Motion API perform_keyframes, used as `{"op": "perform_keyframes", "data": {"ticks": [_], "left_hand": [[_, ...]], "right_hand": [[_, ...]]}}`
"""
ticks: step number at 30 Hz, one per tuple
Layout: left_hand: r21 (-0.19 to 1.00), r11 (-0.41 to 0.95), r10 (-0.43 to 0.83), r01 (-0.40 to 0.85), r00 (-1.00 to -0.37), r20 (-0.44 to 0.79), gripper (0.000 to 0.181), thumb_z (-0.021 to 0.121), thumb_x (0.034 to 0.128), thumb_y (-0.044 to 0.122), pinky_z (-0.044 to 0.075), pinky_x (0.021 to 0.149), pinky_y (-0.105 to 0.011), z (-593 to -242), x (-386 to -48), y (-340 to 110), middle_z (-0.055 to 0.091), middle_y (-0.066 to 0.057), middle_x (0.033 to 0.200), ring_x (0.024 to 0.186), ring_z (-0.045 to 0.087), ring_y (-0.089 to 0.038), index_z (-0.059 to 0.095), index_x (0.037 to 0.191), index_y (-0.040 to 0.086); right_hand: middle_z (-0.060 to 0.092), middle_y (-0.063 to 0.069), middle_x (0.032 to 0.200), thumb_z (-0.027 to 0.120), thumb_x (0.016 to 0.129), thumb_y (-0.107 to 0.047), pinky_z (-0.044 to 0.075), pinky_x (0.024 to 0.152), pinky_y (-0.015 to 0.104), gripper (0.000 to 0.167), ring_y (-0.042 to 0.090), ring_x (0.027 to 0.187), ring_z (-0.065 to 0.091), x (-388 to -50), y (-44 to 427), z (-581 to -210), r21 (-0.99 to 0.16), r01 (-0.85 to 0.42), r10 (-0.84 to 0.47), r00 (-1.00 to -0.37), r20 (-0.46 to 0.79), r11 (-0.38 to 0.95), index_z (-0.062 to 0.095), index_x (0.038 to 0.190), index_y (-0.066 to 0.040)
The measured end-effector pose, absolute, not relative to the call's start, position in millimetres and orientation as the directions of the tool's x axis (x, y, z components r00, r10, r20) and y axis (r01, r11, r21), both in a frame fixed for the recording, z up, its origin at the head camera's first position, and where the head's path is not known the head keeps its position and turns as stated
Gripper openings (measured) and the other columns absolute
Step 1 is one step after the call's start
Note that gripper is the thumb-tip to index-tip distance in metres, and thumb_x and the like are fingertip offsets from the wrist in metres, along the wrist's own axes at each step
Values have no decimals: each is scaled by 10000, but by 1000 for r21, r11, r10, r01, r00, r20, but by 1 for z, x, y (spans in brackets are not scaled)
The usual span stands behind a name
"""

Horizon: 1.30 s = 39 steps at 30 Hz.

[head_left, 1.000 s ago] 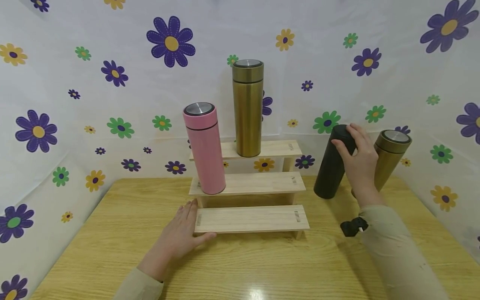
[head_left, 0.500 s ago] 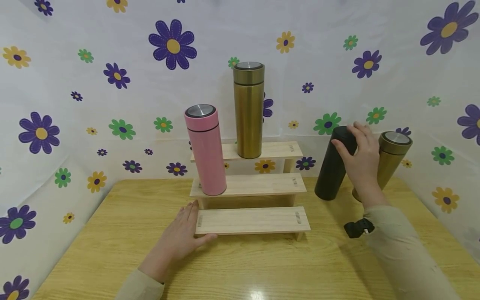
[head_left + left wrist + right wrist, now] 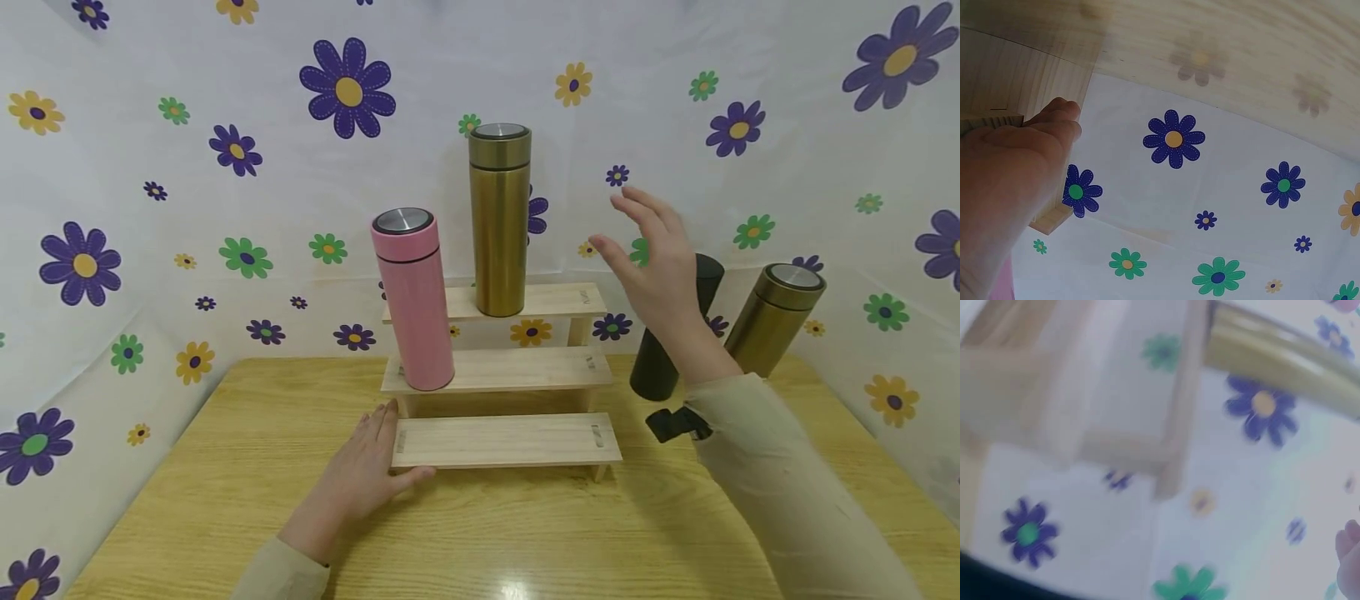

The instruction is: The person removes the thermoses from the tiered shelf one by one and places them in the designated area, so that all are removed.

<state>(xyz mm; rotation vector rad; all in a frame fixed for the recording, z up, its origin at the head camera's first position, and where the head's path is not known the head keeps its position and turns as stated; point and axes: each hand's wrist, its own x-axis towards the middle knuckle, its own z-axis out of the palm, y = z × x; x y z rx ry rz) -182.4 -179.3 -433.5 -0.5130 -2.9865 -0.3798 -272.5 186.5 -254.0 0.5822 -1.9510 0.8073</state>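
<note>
A three-step wooden stand [image 3: 502,442] is in the middle of the head view. My left hand [image 3: 358,467] rests against its left end, thumb along the front of the lowest step and fingers extended. On the middle step stands a pink thermos bottle [image 3: 412,308]; a gold thermos bottle [image 3: 499,225] tops the highest step. My right hand [image 3: 654,267] is raised with fingers spread, holding nothing, between the stand and a black thermos bottle [image 3: 652,371], which it partly hides. The right wrist view is blurred, with a bit of the hand [image 3: 1350,562] at its edge.
Another gold thermos bottle [image 3: 772,321] stands on the table behind my right forearm. A black strap with a buckle [image 3: 677,424] hangs at the right wrist. White flower-print cloth [image 3: 420,50] backs the wooden table [image 3: 480,533].
My right hand has let go of the top of the black bottle and moved up and left, its fingers spreading. The black bottle stays on the table. My left hand has held still.
</note>
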Motion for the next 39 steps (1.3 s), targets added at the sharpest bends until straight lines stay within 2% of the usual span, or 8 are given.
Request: {"op": "perform_keyframes", "data": {"ticks": [5, 13, 18, 23, 27, 33, 39], "left_hand": [[232, 910, 319, 343, -938, 135, 1137, 470, 799, 775, 183, 1151, -464, -434, -183, -180, 222, -257, 1524, 1397, 225, -389, 168, 1487, -78], [237, 908, 322, 344, -938, 130, 1164, 409, 784, 817, 185, 1150, -470, -435, -184, -180, 213, -250, 1529, 1400, 220, -384, 165, 1488, -77], [235, 911, 319, 340, -940, 125, 1157, 419, 790, 808, 183, 1150, -468, -436, -184, -181, 212, -252, 1529, 1400, 219, -384, 159, 1489, -77], [244, 911, 313, 332, -943, 113, 1136, 474, 803, 769, 180, 1150, -469, -436, -182, -180, 209, -260, 1526, 1399, 215, -391, 154, 1489, -78], [247, 911, 311, 330, -944, 112, 1127, 497, 808, 749, 181, 1150, -473, -436, -182, -180, 208, -266, 1523, 1398, 215, -395, 150, 1490, -78], [234, 911, 316, 340, -939, 133, 1141, 463, 797, 781, 192, 1148, -471, -437, -184, -180, 222, -256, 1524, 1396, 227, -389, 163, 1489, -76], [231, 910, 319, 345, -937, 142, 1139, 472, 795, 777, 195, 1146, -475, -436, -184, -180, 231, -258, 1520, 1393, 235, -391, 172, 1487, -77]], "right_hand": [[453, 54, 1430, 691, 896, -208, 374, 1062, 290, 506, 129, 1326, 364, -275, 158, -230, -323, -718, -115, -487, 866, 616, 530, 1356, -71], [319, -11, 1516, 643, 919, -337, 348, 1046, 191, 635, -10, 1348, 263, -284, 119, -202, -426, -692, -150, -607, 780, 583, 387, 1471, -153], [231, -61, 1551, 612, 923, -401, 339, 1066, 224, 694, 7, 1377, 214, -292, 101, -190, -467, -665, -172, -662, 729, 582, 297, 1513, -217], [189, -69, 1569, 594, 925, -435, 240, 1125, 271, 713, 20, 1403, 151, -297, 90, -183, -476, -651, -192, -688, 700, 591, 254, 1526, -258], [172, -85, 1573, 588, 919, -448, 265, 1121, 292, 700, 21, 1406, 147, -298, 87, -183, -501, -625, -184, -716, 674, 599, 276, 1517, -261], [237, -85, 1544, 601, 907, -423, 426, 1028, 345, 626, 59, 1382, 250, -295, 87, -182, -512, -611, -151, -718, 679, 603, 378, 1463, -240], [327, -80, 1492, 652, 893, -358, 462, 980, 286, 569, 31, 1314, 351, -284, 91, -186, -492, -656, -129, -664, 736, 572, 458, 1406, -207]]}}
